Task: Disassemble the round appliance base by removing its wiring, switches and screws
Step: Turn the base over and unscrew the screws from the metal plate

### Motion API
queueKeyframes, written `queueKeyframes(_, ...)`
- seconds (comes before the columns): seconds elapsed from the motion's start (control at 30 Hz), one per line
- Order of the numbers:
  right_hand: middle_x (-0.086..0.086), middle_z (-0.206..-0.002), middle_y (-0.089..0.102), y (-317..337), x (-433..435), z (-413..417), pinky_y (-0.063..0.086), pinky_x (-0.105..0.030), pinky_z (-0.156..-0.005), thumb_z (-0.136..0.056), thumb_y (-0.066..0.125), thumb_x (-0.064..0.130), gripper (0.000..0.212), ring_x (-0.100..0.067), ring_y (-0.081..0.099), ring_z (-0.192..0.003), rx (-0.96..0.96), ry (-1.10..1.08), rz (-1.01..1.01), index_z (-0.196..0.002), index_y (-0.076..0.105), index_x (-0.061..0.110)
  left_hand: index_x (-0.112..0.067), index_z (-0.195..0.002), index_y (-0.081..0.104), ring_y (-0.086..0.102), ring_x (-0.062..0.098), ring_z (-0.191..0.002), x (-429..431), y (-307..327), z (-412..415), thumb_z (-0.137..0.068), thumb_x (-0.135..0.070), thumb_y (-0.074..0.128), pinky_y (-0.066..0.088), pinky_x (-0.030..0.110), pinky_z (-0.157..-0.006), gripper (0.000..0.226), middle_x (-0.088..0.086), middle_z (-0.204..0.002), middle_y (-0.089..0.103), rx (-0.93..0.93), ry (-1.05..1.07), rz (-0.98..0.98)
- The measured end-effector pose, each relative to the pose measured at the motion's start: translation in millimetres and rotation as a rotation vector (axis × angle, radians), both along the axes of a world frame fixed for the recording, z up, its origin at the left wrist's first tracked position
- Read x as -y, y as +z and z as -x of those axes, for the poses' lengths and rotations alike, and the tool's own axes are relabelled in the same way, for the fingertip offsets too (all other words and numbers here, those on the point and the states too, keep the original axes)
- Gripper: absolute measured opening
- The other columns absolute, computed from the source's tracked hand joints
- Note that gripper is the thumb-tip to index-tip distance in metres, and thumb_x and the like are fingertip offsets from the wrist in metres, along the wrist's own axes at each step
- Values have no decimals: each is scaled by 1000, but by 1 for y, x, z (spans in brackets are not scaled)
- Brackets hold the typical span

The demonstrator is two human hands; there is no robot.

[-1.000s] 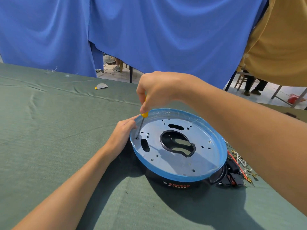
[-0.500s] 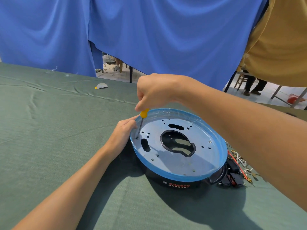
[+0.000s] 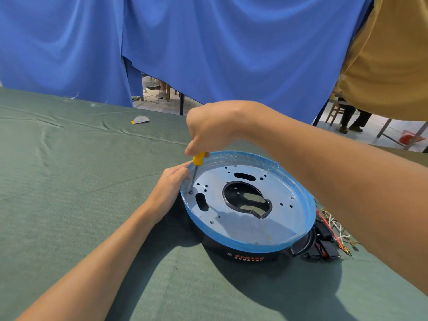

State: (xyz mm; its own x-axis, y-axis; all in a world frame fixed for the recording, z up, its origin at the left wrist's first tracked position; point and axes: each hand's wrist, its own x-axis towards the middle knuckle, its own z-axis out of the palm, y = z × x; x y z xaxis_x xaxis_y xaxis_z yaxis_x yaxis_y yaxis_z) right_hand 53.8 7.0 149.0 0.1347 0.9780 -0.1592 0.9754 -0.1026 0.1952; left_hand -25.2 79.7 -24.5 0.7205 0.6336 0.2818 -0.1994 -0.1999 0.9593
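Note:
The round appliance base is black with a blue rim and a silvery metal plate holding several holes and a large central cutout. My right hand is closed around a yellow-handled screwdriver, held nearly upright. Its tip rests on a screw at the plate's left edge. My left hand presses against the base's left outer side, fingers at the rim. Loose red and white wires and black switches lie on the cloth right of the base.
A green cloth covers the table. A small grey and yellow scrap lies near the far edge. Blue curtains hang behind, a mustard cloth at the upper right. Chair legs and a person's feet show beyond the gap.
My right hand has shifted slightly on the handle, showing more of the yellow grip. The screwdriver tip stays on the same screw. My left hand has not moved.

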Motion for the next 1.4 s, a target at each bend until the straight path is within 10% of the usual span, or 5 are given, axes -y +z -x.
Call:
queueKeyframes(0.43, -2, -60, 58, -4, -2, -8, 34, -26, -47, -95, 45, 56, 53, -18, 55, -56, 14, -10, -88, -67, 55, 12, -31, -74, 75, 62, 5, -66, 3, 3, 0, -77, -13, 38, 48, 16, -60, 41, -9, -71, 69, 25, -15, -9)
queueKeyframes(0.7, -1, -94, 68, 2, -2, -5, 42, -22, -52, -82, 72, 30, 11, -15, 62, -74, -189, 55, -17, -88, 65, 23, -25, -62, 67, 59, 7, -63, 1, 0, 0, -77, -17, 40, 47, 19, -61, 32, -7, -65, 65, 13, 4, 8)
queueKeyframes(0.87, 7, -44, 58, -1, -4, -3, 39, -26, -49, -95, 41, 57, 59, -15, 52, -50, -54, -31, -15, -61, 61, 13, -33, -68, 73, 62, 3, -63, 1, 0, 0, -76, -13, 38, 47, 15, -60, 42, -11, -68, 69, 33, -26, -26)
queueKeyframes(1.17, 0, -86, 66, 6, 0, -1, 40, -22, -52, -77, 76, 27, 10, -15, 55, -67, -164, 35, -5, -80, 67, 25, -19, -61, 62, 56, 5, -59, -2, -3, -1, -83, -12, 41, 45, 16, -57, 31, -9, -62, 63, 3, 26, -1)
queueKeyframes(1.4, 5, -52, 60, 0, -3, 0, 36, -24, -46, -91, 46, 62, 58, -15, 51, -48, -50, -32, -43, -63, 64, 14, -24, -56, 66, 55, 2, -56, 0, -1, 0, -87, -7, 38, 43, 14, -56, 46, -13, -59, 62, -9, 32, -48)
